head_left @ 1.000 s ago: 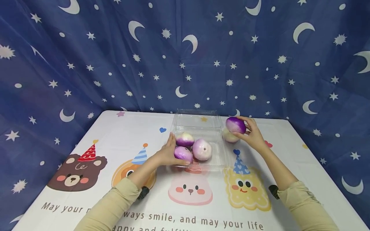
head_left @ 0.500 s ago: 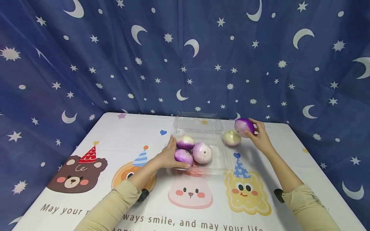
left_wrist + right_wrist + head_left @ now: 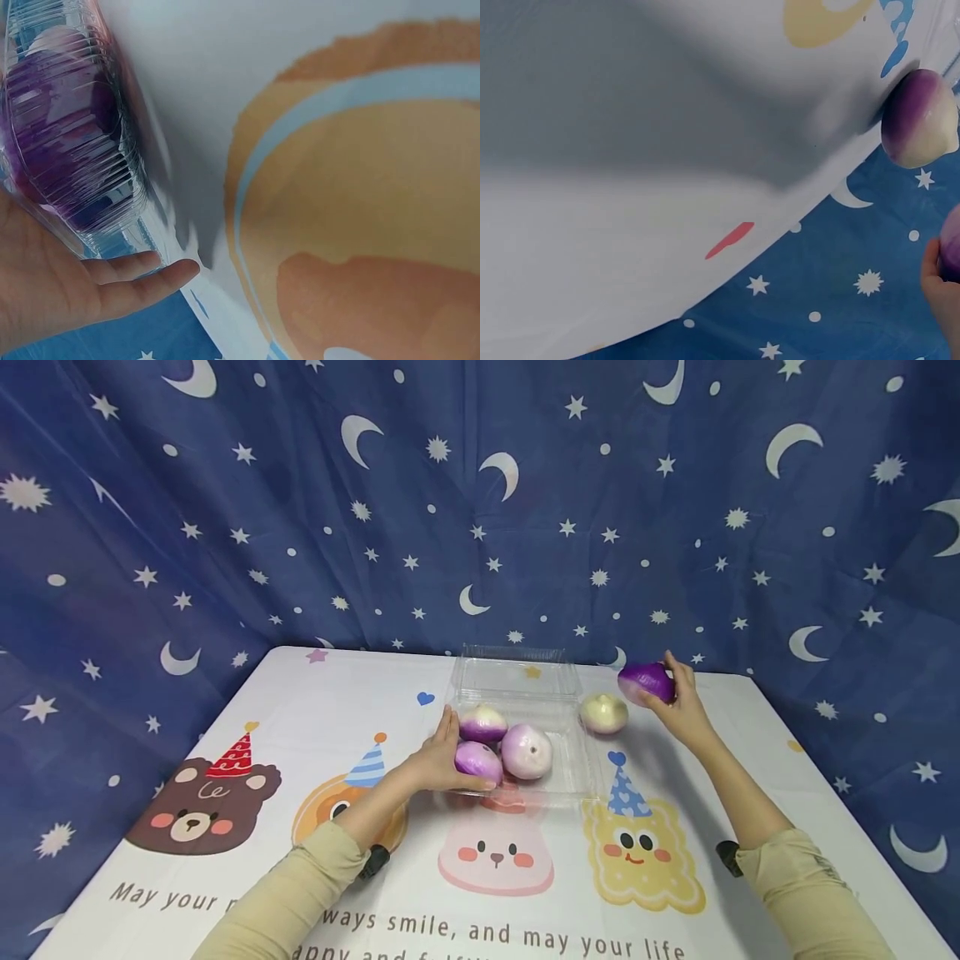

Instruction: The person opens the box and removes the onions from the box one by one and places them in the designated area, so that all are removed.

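Raised over the table's back right, a purple onion (image 3: 643, 683) is held between the thumb and fingers of my right hand (image 3: 682, 710). Its pale purple side shows at the edge of the right wrist view. A whitish onion (image 3: 604, 714) stands on the table just left of that hand, its lower part purple in the right wrist view. My left hand (image 3: 435, 762) rests against the left side of a clear plastic clamshell box (image 3: 566, 768), with straight fingers (image 3: 142, 292) in the left wrist view. Inside the box are three purple-and-white onions (image 3: 527, 752).
The box's hinged lid (image 3: 513, 677) lies folded back towards the curtain (image 3: 480, 527). A white tablecloth (image 3: 570, 877) with cartoon prints covers the table. The table's back edge runs close behind the lid and the right hand.
My right hand has carried the purple onion to the right, away from above the whitish one, and turned it so more purple shows. The left hand and box stay put.
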A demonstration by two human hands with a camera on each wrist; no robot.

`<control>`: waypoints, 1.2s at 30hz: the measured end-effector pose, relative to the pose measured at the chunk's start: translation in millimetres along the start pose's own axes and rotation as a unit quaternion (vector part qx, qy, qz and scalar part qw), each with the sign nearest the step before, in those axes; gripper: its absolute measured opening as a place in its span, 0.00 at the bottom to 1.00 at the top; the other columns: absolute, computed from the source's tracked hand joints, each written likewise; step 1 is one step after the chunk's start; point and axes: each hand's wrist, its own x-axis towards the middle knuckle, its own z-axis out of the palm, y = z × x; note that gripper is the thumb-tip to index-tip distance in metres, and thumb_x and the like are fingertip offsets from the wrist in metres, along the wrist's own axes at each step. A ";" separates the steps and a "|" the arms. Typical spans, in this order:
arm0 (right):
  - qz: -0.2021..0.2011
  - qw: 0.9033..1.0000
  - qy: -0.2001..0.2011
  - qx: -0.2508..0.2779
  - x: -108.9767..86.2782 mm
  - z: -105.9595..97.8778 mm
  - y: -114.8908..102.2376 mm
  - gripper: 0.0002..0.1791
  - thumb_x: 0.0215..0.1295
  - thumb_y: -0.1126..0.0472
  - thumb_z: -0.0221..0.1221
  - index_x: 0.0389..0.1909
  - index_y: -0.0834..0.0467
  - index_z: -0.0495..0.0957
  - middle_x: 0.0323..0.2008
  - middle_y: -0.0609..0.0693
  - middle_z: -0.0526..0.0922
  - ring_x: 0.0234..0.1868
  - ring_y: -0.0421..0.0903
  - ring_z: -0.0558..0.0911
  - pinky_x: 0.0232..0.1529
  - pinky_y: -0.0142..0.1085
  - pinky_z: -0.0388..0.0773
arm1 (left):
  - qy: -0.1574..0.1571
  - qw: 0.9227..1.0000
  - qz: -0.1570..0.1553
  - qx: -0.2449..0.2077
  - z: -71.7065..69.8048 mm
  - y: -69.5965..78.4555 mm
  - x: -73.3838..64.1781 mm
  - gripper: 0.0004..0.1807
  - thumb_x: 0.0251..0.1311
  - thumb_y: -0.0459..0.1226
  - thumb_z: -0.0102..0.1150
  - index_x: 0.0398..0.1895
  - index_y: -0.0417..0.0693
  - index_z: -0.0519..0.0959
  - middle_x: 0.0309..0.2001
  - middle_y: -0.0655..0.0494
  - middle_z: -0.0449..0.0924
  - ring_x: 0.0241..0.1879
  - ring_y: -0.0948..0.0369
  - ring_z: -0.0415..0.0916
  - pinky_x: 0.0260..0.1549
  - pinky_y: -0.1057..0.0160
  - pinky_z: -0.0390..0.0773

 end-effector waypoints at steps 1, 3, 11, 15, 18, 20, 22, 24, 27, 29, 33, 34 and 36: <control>0.003 1.000 0.002 -0.002 0.5 -0.4 0.2 0.42 0.62 0.67 0.57 0.72 0.68 0.44 0.64 0.70 0.53 0.63 0.64 0.61 0.67 0.36 0.62 | 0.001 1.000 0.000 -0.001 -0.4 0.3 0.5 0.71 0.41 0.60 0.69 0.73 0.36 0.31 0.74 0.43 0.19 0.72 0.37 0.40 0.66 0.40 0.56; 0.013 1.000 0.003 -0.002 0.7 -0.7 0.3 0.42 0.62 0.67 0.58 0.71 0.69 0.45 0.64 0.71 0.54 0.63 0.65 0.62 0.66 0.52 0.61 | 0.002 1.000 0.000 -0.002 -0.6 0.4 1.1 0.71 0.41 0.60 0.69 0.73 0.36 0.31 0.74 0.43 0.19 0.72 0.37 0.39 0.66 0.40 0.56; 0.042 0.999 -0.002 0.028 -1.6 -1.5 8.8 0.43 0.59 0.68 0.60 0.70 0.67 0.46 0.64 0.73 0.56 0.64 0.68 0.61 0.62 0.61 0.60 | 0.004 1.000 0.001 -0.005 3.6 -0.7 1.1 0.71 0.41 0.60 0.69 0.73 0.35 0.31 0.74 0.41 0.20 0.72 0.36 0.39 0.65 0.39 0.55; 0.035 0.999 0.000 0.026 1.2 -3.8 16.1 0.44 0.57 0.67 0.63 0.68 0.66 0.46 0.63 0.71 0.57 0.63 0.66 0.61 0.61 0.62 0.61 | 0.004 1.000 -0.001 -0.005 2.2 1.1 1.3 0.71 0.41 0.60 0.69 0.73 0.36 0.31 0.74 0.42 0.20 0.72 0.37 0.39 0.65 0.39 0.55; 0.035 0.999 -0.005 0.026 2.7 -5.5 20.8 0.45 0.56 0.68 0.64 0.68 0.65 0.46 0.63 0.72 0.57 0.63 0.68 0.61 0.61 0.63 0.61 | 0.005 1.000 0.000 -0.006 1.3 1.1 1.9 0.71 0.41 0.60 0.69 0.73 0.36 0.31 0.74 0.42 0.20 0.72 0.37 0.39 0.65 0.39 0.55; 0.037 0.999 -0.013 0.028 4.2 -5.7 23.4 0.45 0.55 0.68 0.64 0.68 0.65 0.46 0.63 0.73 0.56 0.63 0.69 0.61 0.61 0.64 0.61 | 0.004 1.000 0.000 -0.005 1.3 0.1 1.9 0.71 0.41 0.60 0.69 0.73 0.36 0.31 0.74 0.42 0.19 0.72 0.37 0.39 0.65 0.39 0.55; 0.036 0.999 -0.021 0.029 6.0 -5.7 24.8 0.45 0.55 0.68 0.64 0.67 0.65 0.46 0.62 0.73 0.55 0.63 0.70 0.61 0.60 0.64 0.60 | 0.003 1.000 -0.002 -0.003 1.3 -0.7 1.2 0.71 0.41 0.60 0.69 0.73 0.36 0.31 0.74 0.42 0.19 0.72 0.37 0.39 0.65 0.39 0.56; 0.038 0.998 -0.029 0.030 7.8 -6.1 26.0 0.46 0.55 0.67 0.65 0.68 0.64 0.46 0.63 0.73 0.54 0.62 0.70 0.61 0.60 0.64 0.61 | 0.001 1.000 -0.002 -0.002 1.4 -1.0 0.5 0.71 0.41 0.60 0.69 0.73 0.36 0.31 0.74 0.41 0.19 0.72 0.37 0.39 0.65 0.40 0.56; 0.042 0.998 -0.033 0.018 9.6 -7.6 26.8 0.46 0.55 0.65 0.65 0.70 0.62 0.47 0.65 0.71 0.54 0.61 0.69 0.63 0.59 0.63 0.63 | -0.001 1.000 0.000 -0.005 1.3 -0.6 -0.3 0.71 0.42 0.60 0.69 0.73 0.35 0.31 0.74 0.41 0.19 0.72 0.36 0.39 0.65 0.39 0.55; 0.049 0.998 -0.032 0.012 10.0 -8.8 26.9 0.46 0.56 0.63 0.65 0.71 0.59 0.49 0.67 0.69 0.54 0.60 0.68 0.64 0.58 0.62 0.65 | -0.003 1.000 0.001 -0.006 1.0 -0.2 -0.4 0.71 0.42 0.59 0.69 0.73 0.35 0.31 0.74 0.41 0.19 0.71 0.35 0.39 0.65 0.38 0.56; 0.057 0.998 -0.021 0.002 11.7 -9.4 26.2 0.44 0.59 0.59 0.64 0.72 0.57 0.49 0.67 0.69 0.54 0.58 0.69 0.66 0.57 0.62 0.67 | -0.003 1.000 0.000 -0.002 0.5 0.2 0.0 0.71 0.42 0.60 0.69 0.73 0.36 0.30 0.74 0.41 0.19 0.71 0.34 0.40 0.64 0.38 0.57; 0.056 0.998 -0.018 0.000 12.3 -9.3 26.4 0.44 0.60 0.59 0.63 0.72 0.57 0.49 0.67 0.69 0.54 0.59 0.69 0.65 0.57 0.62 0.66 | -0.003 1.000 0.000 -0.002 0.4 0.3 0.2 0.71 0.42 0.59 0.69 0.73 0.36 0.30 0.74 0.41 0.19 0.71 0.34 0.40 0.64 0.38 0.57; 0.055 0.998 -0.017 -0.007 13.6 -9.1 27.3 0.43 0.61 0.57 0.62 0.72 0.58 0.49 0.67 0.71 0.53 0.59 0.70 0.64 0.58 0.63 0.66 | -0.002 1.000 0.000 -0.002 0.3 0.3 0.4 0.71 0.42 0.59 0.69 0.73 0.36 0.30 0.74 0.41 0.19 0.71 0.34 0.40 0.64 0.38 0.56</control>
